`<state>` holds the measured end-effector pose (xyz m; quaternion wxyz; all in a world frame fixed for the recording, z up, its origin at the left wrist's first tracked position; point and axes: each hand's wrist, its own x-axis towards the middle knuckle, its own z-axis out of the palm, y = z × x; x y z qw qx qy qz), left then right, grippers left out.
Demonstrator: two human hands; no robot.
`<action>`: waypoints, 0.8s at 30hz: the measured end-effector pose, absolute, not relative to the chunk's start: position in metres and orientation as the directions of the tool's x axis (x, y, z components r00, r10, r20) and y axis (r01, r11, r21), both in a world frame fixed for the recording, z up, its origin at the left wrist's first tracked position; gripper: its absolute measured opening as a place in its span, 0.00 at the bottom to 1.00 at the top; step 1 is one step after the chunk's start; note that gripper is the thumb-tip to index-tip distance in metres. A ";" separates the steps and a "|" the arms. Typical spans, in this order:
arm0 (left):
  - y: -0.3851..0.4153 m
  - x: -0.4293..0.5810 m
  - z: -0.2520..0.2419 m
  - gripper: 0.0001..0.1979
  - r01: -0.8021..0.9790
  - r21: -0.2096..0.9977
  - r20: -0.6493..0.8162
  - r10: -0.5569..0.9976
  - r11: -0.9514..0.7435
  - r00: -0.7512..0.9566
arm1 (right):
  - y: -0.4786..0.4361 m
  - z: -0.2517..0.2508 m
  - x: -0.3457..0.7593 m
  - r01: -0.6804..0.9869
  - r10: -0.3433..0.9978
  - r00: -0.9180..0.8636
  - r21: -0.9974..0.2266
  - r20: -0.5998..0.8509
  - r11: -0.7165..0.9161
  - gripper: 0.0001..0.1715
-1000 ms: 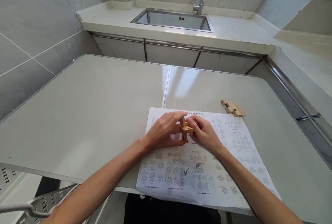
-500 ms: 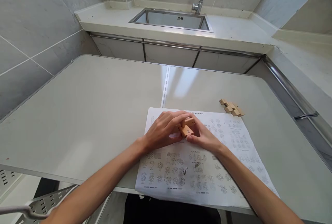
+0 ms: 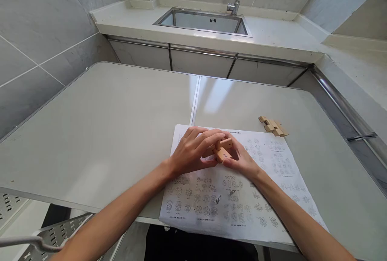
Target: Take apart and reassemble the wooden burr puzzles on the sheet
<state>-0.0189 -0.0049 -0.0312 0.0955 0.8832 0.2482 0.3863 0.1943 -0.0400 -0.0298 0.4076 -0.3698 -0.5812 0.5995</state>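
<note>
Between my hands, just over the printed sheet, are several interlocked wooden puzzle pieces, one face marked with a number like a 2. My left hand is closed on them from the left, its fingers curled over the top and its thumb below. From the right, my right hand grips the same pieces, with the thumb at the lower front edge. My fingers hide part of the joint. Under both hands lies the paper sheet, printed with rows of small diagrams.
More wooden puzzle pieces lie together at the sheet's upper right corner. The pale folding table has a seam running down its middle. Beyond it is a counter with a sink and a tap. A metal chair stands at lower left.
The held pieces have turned and tilted slightly, and more wood shows between my hands. Both hands keep their grip. The whole view has shifted slightly.
</note>
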 end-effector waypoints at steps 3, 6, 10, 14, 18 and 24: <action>-0.004 -0.019 -0.028 0.38 0.336 0.323 0.685 0.464 -0.885 0.562 | -0.041 -0.032 0.193 -0.020 0.934 -0.357 -1.000 0.027 0.022 0.47; -0.005 -0.018 -0.026 0.37 0.311 0.279 0.715 0.413 -0.909 0.564 | -0.041 -0.032 0.192 0.024 0.946 -0.322 -0.999 0.024 0.034 0.44; -0.007 -0.017 -0.026 0.35 0.310 0.289 0.693 0.421 -0.906 0.584 | -0.041 -0.029 0.193 0.045 0.951 -0.309 -0.998 0.017 0.032 0.43; -0.009 -0.016 -0.026 0.33 0.363 0.332 0.660 0.489 -0.871 0.570 | -0.040 -0.028 0.192 0.066 0.954 -0.300 -0.998 0.002 0.023 0.40; -0.010 -0.014 -0.025 0.36 0.347 0.384 0.666 0.517 -0.856 0.537 | -0.040 -0.026 0.192 0.081 0.949 -0.316 -0.997 -0.014 0.013 0.38; -0.008 -0.015 -0.027 0.35 0.364 0.369 0.675 0.516 -0.855 0.528 | -0.040 -0.025 0.192 0.020 0.935 -0.354 -0.999 0.031 0.040 0.38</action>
